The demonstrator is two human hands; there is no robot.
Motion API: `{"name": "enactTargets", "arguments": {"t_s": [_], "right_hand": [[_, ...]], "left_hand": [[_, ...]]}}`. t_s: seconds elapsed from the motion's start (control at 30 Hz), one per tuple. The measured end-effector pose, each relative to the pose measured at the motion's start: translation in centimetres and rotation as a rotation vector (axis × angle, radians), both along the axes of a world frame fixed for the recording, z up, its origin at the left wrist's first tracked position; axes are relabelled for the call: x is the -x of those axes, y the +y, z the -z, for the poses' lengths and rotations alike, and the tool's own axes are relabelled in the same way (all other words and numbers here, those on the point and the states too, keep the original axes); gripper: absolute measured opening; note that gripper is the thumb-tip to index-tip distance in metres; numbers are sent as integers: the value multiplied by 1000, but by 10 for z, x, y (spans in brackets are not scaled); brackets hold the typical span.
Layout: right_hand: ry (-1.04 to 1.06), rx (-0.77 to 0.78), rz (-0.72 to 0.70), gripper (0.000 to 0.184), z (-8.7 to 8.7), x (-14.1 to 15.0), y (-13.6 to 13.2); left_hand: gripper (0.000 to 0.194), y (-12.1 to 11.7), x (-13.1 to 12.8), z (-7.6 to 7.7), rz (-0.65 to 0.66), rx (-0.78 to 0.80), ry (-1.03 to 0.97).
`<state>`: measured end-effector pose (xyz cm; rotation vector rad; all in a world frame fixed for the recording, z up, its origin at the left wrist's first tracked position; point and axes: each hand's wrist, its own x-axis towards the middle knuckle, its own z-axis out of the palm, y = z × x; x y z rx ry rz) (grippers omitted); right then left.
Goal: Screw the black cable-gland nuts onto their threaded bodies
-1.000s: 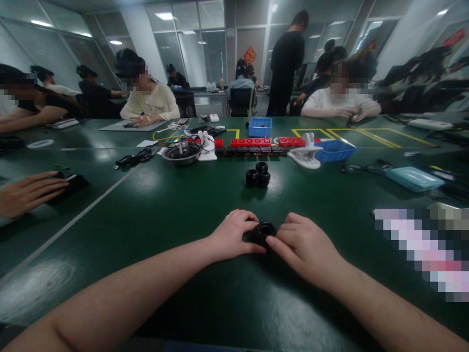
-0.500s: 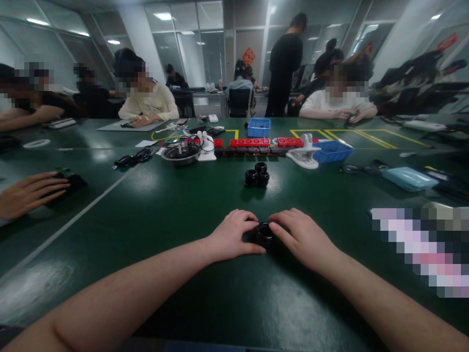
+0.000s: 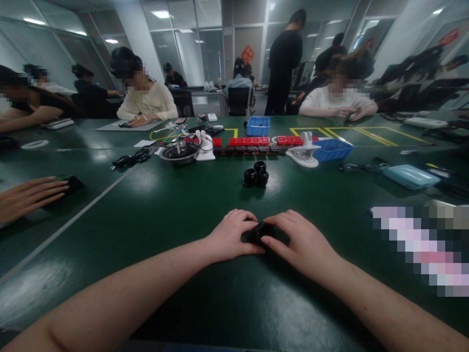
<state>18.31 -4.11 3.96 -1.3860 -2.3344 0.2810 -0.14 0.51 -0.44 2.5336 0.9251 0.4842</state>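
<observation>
My left hand (image 3: 231, 235) and my right hand (image 3: 297, 243) rest on the green table (image 3: 176, 210), meeting around one small black round part (image 3: 262, 231). Both hands have their fingers curled on it, the left from the left side, the right from the right with thumb and fingers pinching. Most of the part is hidden between the fingers. Farther out on the table sits a cluster of three similar black round parts (image 3: 256, 175), apart from both hands.
Beyond the cluster lie a row of red blocks (image 3: 252, 141), a metal bowl with wires (image 3: 179, 153), a white clamp (image 3: 303, 154) and two blue bins (image 3: 258, 126). Another person's hand (image 3: 27, 195) rests at the left. A light-blue case (image 3: 409, 176) lies right. Several people sit across the table.
My right hand has shifted its fingers around the black part, turning it slightly between both hands. The other person's hand at the left drew back a little.
</observation>
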Motion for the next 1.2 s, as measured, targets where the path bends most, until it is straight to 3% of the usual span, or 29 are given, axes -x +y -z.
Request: {"name": "enactTargets", "arguments": {"t_s": [1.2], "right_hand": [[17, 62, -8, 22, -4, 0, -1]], "left_hand": [[41, 0, -1, -1, 2, -8, 3]]}}
